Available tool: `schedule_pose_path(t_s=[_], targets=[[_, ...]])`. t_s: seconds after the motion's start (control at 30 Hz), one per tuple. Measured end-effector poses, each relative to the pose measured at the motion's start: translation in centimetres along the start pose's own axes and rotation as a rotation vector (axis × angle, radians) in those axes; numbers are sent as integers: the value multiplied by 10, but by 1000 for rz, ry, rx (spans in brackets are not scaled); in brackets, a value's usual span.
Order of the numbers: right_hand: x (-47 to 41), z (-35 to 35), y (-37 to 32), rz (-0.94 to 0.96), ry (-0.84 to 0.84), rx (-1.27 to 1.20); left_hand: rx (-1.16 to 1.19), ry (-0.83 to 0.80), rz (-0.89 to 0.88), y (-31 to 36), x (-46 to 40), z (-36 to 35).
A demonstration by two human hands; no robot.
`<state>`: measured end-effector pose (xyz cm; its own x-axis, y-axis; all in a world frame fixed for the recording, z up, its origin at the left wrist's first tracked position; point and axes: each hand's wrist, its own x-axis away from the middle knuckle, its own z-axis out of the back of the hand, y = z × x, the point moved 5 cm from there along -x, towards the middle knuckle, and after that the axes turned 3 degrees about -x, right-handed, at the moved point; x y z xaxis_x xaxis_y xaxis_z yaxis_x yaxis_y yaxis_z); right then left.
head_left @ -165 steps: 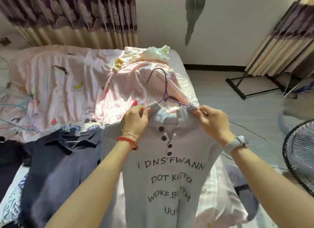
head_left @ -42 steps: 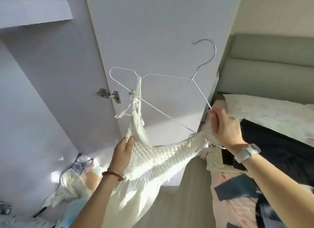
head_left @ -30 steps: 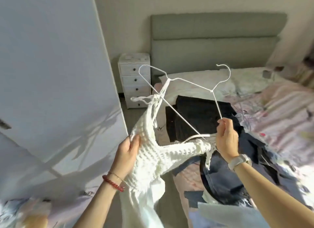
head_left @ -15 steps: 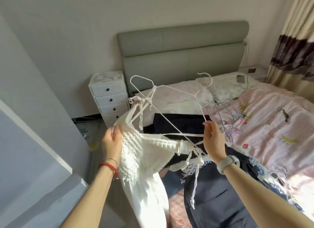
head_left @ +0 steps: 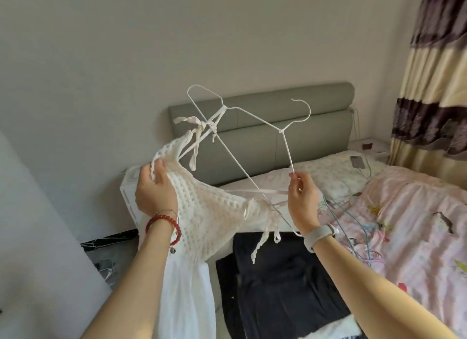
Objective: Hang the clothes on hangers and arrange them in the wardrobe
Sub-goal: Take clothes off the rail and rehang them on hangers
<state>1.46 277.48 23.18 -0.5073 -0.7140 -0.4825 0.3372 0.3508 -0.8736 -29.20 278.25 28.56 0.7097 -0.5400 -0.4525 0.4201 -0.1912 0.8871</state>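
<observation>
A white wire hanger is held tilted in the air over the bed. One tied strap of a white waffle-knit dress loops over the hanger's upper left end. My left hand grips the dress's top edge at the left. My right hand pinches the hanger's lower arm, with the dress's other strap running toward it. The dress's skirt hangs down between my arms.
A bed with a pink striped quilt fills the right side, with dark clothes and several loose wire hangers on it. Behind are a grey headboard, a phone on a pillow, and a curtain. The wardrobe's white panel stands at the left.
The view has swung from the wardrobe door toward the bed. Both hands kept hold of the dress and hanger and have raised them a little.
</observation>
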Motion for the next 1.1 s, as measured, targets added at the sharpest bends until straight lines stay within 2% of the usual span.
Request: schedule_pose_path(t_s=[0.17, 0.33, 0.43, 0.57, 0.73, 0.83, 0.97, 1.1], targets=[[-81, 14, 41, -21, 86, 6, -24, -55, -132, 19, -3, -96], [-157, 63, 125, -64, 227, 128, 0, -255, -221, 29, 29, -244], [-186, 95, 192, -136, 290, 219, -81, -489, -220, 13, 70, -344], [-198, 121, 296, -241, 286, 379, -466, -893, -191, -59, 151, -444], [-191, 125, 410, -387, 122, 724, -740, -1216, -240, -161, 241, -474], [-195, 121, 459, -409, 43, 752, -894, -1356, -326, -209, 272, -478], [-206, 124, 513, -514, -57, 784, -1007, -1427, -366, -254, 293, -483], [-201, 121, 555, -720, -335, 829, -1085, -1456, -416, -280, 303, -484]])
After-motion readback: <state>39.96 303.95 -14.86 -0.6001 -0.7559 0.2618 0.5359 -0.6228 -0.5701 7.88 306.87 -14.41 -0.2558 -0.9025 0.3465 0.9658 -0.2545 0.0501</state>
